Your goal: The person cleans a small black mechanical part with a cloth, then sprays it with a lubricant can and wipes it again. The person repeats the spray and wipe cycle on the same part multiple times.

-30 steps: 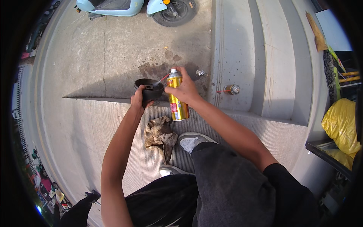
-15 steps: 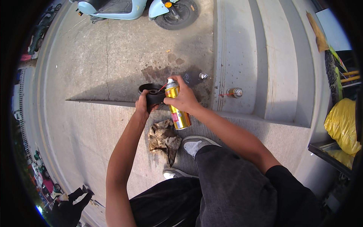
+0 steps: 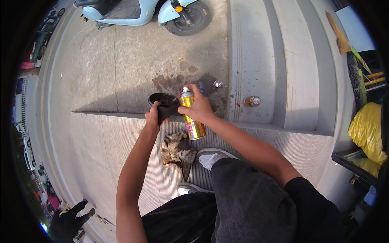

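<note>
My left hand [image 3: 154, 116] grips a black round cup-shaped part [image 3: 169, 111] by its near rim, its hollow side facing up. Closed around a yellow spray can [image 3: 189, 117] is my right hand [image 3: 198, 107], with a finger up by the white nozzle. A thin red straw runs from the nozzle toward the hollow of the black part. Whether any spray is coming out cannot be made out. Below the can, a crumpled, stained brown rag [image 3: 178, 153] lies on the ribbed ground beside my grey shoe [image 3: 212, 156].
A second can with a red straw [image 3: 253, 101] is on the step at right, with a small silvery item [image 3: 218, 84] left of it. Wet stains mark the concrete. A light-blue scooter [image 3: 142, 12] stands ahead. Yellow bags [image 3: 366, 131] sit far right; a person [image 3: 69, 220] is at lower left.
The black part has tilted a little and shows more of its inside. The spray can has shifted slightly right and down. The person at lower left has moved.
</note>
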`<control>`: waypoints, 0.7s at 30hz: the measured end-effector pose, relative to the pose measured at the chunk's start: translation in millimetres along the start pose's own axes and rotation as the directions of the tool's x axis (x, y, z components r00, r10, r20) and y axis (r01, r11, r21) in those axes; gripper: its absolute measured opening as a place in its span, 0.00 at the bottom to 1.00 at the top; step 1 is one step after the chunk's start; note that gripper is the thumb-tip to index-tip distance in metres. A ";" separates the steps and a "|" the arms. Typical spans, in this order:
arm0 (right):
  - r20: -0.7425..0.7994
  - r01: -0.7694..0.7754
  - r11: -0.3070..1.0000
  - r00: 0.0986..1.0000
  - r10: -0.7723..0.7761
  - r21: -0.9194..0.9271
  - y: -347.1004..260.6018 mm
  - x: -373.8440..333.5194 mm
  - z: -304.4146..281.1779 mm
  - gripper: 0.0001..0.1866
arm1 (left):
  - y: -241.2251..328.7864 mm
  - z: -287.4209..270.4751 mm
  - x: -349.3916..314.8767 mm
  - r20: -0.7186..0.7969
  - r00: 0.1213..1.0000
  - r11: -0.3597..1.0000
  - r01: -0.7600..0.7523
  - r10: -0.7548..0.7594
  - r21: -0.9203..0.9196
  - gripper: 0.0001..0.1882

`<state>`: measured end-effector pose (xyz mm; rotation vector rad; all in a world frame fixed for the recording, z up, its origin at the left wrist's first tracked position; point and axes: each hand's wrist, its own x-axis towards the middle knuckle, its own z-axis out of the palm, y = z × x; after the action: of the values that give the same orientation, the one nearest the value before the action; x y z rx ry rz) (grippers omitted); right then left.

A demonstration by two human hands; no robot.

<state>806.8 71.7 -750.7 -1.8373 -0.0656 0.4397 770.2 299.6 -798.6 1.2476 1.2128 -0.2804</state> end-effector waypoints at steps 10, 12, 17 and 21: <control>-0.035 0.206 0.965 0.979 -0.203 0.165 -22.5 -2.3 12.1 0.44 | -8.5 1.9 7.3 0.374 0.927 0.996 0.066 -0.038 -0.061 0.25; -0.042 0.131 0.991 0.991 -0.130 0.034 -25.4 -4.1 7.9 0.44 | -8.3 -7.5 13.8 0.487 0.873 0.995 0.061 -0.017 -0.074 0.25; -0.054 0.011 0.996 0.998 -0.016 -0.090 -23.5 -20.0 -43.3 0.44 | -3.9 5.8 15.0 0.166 0.986 0.997 0.005 0.007 -0.076 0.25; -0.346 0.072 0.992 0.933 -0.105 -0.107 -3.5 -53.3 -135.5 0.45 | 1.8 -2.7 15.7 0.076 0.994 0.997 -0.077 0.075 0.023 0.27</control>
<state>802.7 -65.0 -700.5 -1.9700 0.0771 0.0408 776.5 309.2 -809.8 1.2914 1.0973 -0.2852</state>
